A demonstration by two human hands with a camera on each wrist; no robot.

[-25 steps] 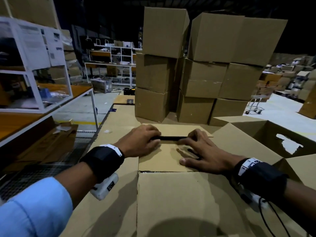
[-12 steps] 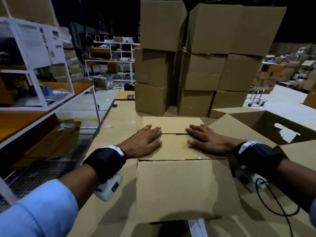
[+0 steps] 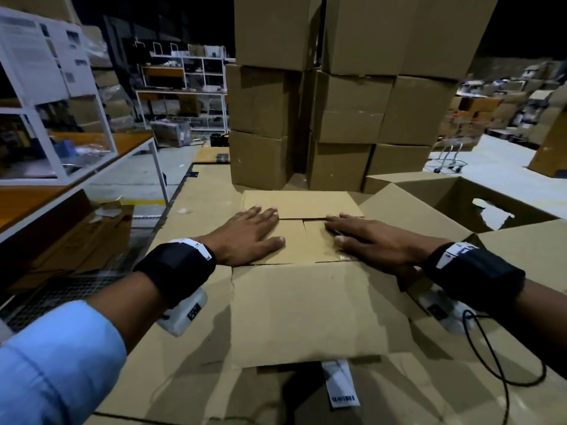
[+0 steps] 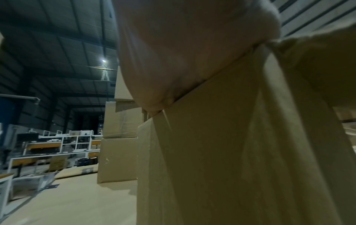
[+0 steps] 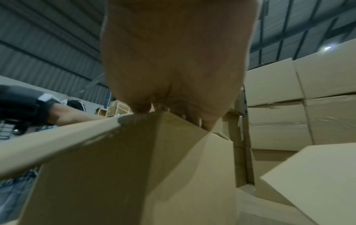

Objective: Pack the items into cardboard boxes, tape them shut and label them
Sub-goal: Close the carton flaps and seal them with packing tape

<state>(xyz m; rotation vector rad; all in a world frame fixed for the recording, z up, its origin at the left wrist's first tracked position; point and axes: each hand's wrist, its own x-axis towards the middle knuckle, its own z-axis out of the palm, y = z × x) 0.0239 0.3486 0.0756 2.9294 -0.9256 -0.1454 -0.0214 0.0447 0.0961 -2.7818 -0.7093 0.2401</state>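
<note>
**Flaps held flat, box not yet taped**

Fingers [image 3: 270,213] of the left hand [image 3: 245,237] lie straight and spread, pressing the left inner flap; they grip nothing. The right hand [image 3: 371,240] does the same on the right inner flap, fingers flat, thumb tucked toward the seam. Both palms bear on the top of the cardboard box [image 3: 306,308], which stands at the middle of the cardboard-covered bench [image 3: 196,204], near the person's edge.

Assessment of the step: the inner flaps should be kept level and butted at the centre, then the far flap [image 3: 300,204] and near flap [image 3: 306,308] folded over without letting the inner ones spring up. Even pressure from both palms seems advisable; no tape is visible.

Count: two hands; one box in hand; four flaps, two pressed, two open. One open box [image 3: 460,194] at the right edge. The stack of boxes [image 3: 337,118] at the far edge shows eight, possibly more hidden. One barcode label [image 3: 340,388] lies at the near edge.
</note>
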